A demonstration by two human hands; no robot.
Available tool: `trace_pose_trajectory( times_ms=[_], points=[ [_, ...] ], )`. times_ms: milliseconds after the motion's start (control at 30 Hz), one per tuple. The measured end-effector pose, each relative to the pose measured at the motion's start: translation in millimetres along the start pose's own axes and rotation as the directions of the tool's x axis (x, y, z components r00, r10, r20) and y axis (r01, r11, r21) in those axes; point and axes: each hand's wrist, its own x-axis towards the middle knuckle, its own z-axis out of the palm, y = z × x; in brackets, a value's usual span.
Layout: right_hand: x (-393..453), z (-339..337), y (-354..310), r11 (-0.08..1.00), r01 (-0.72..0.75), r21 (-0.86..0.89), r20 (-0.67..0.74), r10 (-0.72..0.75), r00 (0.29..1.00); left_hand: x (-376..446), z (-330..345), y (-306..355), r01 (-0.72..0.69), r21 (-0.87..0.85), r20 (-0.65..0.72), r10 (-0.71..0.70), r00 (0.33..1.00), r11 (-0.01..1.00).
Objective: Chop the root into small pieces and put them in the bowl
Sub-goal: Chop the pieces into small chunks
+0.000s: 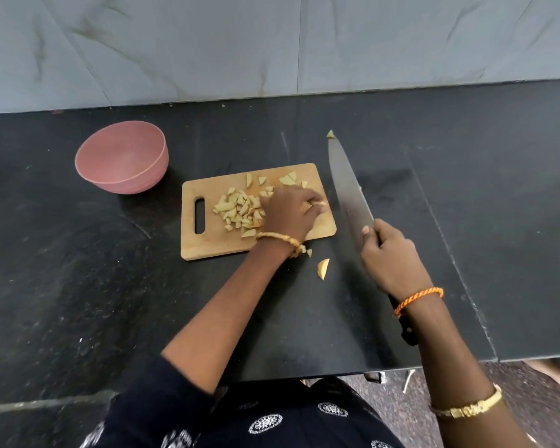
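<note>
The chopping looks done: the left hand (290, 211), fingers curled, rakes root pieces (240, 210) on the cutting board (207, 245), while the right hand (390, 253) has a closed grip on the knife (348, 182), off the board. Next, those pieces, heaped just left of the left grip, must go into the empty bowl (123, 158) farther left; strays (323, 269) lie on the counter (78, 270).

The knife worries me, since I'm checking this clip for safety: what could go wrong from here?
1. The right hand holds the knife blade-out beside the cutting board, close to the left hand gathering pieces; a slip could nick it.
2. Stray pieces already lie on the counter, so more may scatter.
3. The pink bowl sits apart from the board; pieces may drop in transfer.
</note>
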Motion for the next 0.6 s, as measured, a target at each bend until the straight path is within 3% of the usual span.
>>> trace_pose_trajectory(
  times_ms=[267,433,600],
  points=[
    [-42,35,0,0.97,0.157,-0.186,0.161,-0.128,0.979,-47,-10,-42,0.138,0.013,-0.113,-0.135,0.984,0.99],
    [-41,45,-5,0.945,0.128,-0.3,0.123,-0.095,0.988,-42,-10,-40,0.234,0.012,-0.105,-0.231,0.967,0.972],
    [-30,48,-13,0.906,0.158,-0.393,0.117,-0.121,0.986,-37,-9,-40,0.235,-0.064,-0.113,-0.241,0.964,0.97]
  ],
)
